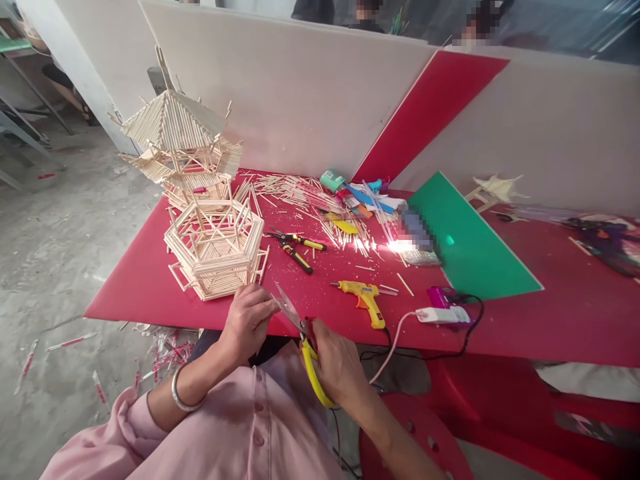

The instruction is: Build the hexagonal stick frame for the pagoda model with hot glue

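Observation:
My right hand (336, 360) is closed round the yellow handles of a pair of scissors (316, 377), whose blades stand apart and point up and left. Close to the blade tips, my left hand (249, 320) has its fingers pinched together; what they hold, if anything, is too small to make out. Just beyond the left hand sits a six-sided frame of thin wooden sticks (215, 250). Behind it rises a tiered pagoda model (170, 127) made of the same sticks.
Pliers (295, 250) and a yellow glue gun (364, 297) lie on the red table (145, 267). Loose sticks (290, 193) are scattered behind them. A green board (480, 247) leans at right, near a white power strip (444, 315) with cables. White panels (280, 87) stand along the back.

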`<state>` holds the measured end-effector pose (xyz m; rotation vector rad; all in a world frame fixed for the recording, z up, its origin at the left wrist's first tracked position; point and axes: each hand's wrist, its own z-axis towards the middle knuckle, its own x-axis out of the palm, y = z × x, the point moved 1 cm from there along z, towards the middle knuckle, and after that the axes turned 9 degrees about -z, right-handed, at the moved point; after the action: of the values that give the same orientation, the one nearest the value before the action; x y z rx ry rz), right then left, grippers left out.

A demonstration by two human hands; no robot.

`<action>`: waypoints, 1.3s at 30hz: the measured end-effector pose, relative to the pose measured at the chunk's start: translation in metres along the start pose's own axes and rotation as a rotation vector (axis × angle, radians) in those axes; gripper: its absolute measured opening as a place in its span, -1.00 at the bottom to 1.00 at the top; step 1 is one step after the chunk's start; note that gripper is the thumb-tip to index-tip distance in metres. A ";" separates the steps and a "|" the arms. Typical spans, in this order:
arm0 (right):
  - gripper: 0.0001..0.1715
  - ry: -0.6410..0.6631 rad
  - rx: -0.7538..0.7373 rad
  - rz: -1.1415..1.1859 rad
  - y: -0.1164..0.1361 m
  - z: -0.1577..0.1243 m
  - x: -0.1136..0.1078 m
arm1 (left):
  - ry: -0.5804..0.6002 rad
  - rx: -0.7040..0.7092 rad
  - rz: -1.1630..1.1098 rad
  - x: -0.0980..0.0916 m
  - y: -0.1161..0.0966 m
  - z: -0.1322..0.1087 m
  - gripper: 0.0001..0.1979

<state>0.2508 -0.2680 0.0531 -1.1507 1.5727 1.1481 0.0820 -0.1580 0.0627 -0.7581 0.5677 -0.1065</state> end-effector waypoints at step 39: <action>-0.77 -0.033 -0.010 -0.026 -0.005 0.001 0.003 | 0.067 -0.069 -0.129 0.000 0.009 0.007 -0.70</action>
<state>0.2550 -0.2684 0.0493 -1.1500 1.5246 1.1540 0.0848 -0.1470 0.0605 -0.8604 0.5885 -0.2333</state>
